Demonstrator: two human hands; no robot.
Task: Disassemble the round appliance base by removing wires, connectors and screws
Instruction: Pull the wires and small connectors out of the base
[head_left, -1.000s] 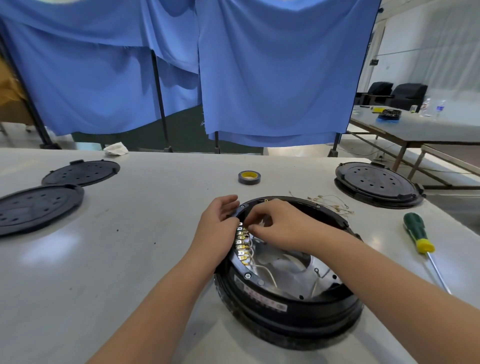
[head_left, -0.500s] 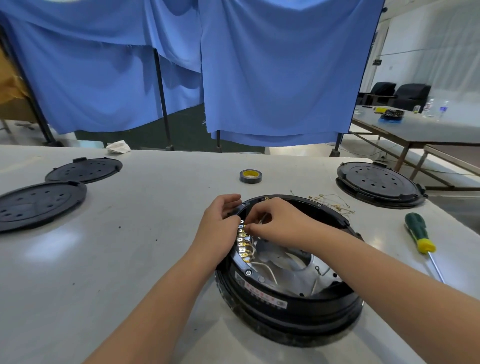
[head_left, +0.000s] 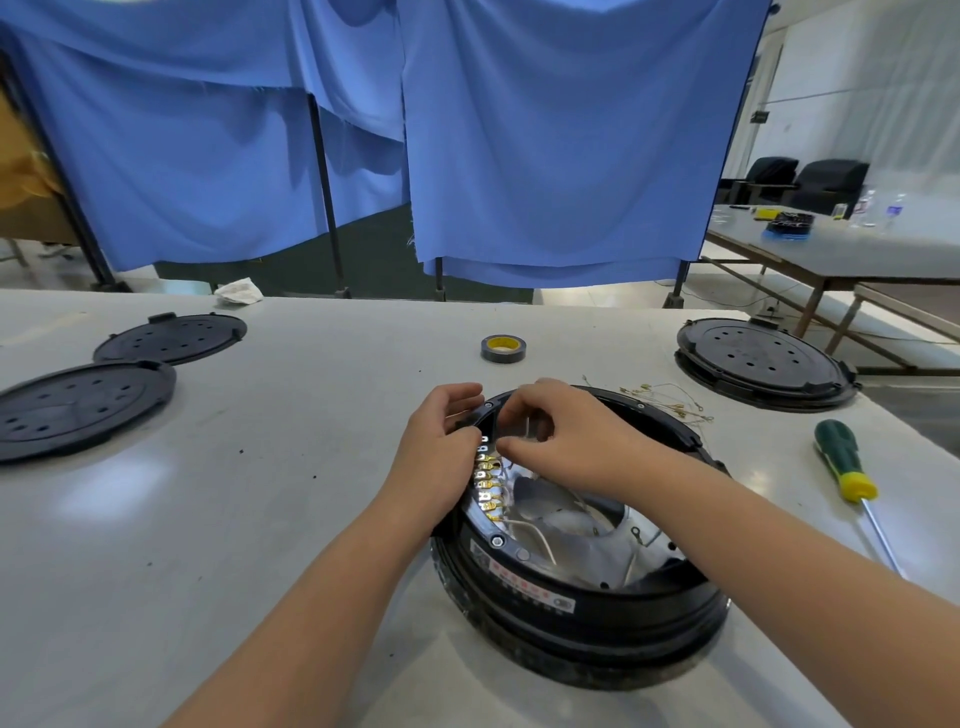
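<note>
The round black appliance base (head_left: 582, 613) lies open on the white table, its shiny metal inside showing. A row of brass connectors (head_left: 487, 483) with thin white wires runs along its left inner rim. My left hand (head_left: 441, 441) grips the base's left rim beside that row. My right hand (head_left: 566, 431) reaches over the rim from the right, thumb and fingers pinched at the top of the connector row; what they pinch is hidden under the fingers. Several loose wires with brass ends (head_left: 670, 400) lie on the table behind the base.
A green and yellow screwdriver (head_left: 847, 473) lies to the right. A roll of black tape (head_left: 503, 348) sits behind the base. Two black round covers (head_left: 83, 400) lie at the left, another round base (head_left: 763, 364) at the back right. Blue curtains hang behind the table.
My right hand's fingers have shifted slightly up along the connector row. My left hand keeps its hold on the rim. The base has not moved.
</note>
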